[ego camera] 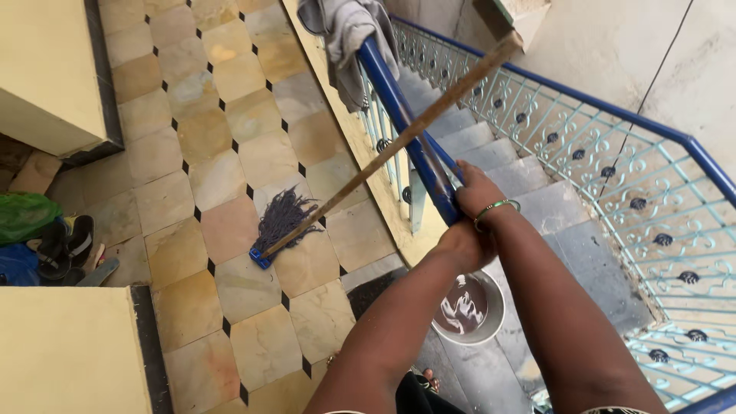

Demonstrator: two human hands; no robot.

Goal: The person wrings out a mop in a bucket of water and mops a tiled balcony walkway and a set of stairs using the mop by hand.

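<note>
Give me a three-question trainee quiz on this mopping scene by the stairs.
1. True or false: the mop head rests on the tiled floor.
2. What hangs over the blue railing near its top: a grey cloth, a green bag, or a sandal?
3. Which wrist wears the green bangle?

Key
1. True; the dark strands lie spread on a tile, with the wooden handle leaning against the railing.
2. A grey cloth.
3. The right; the right hand is on the railing, and the left hand sits close below it.
</note>
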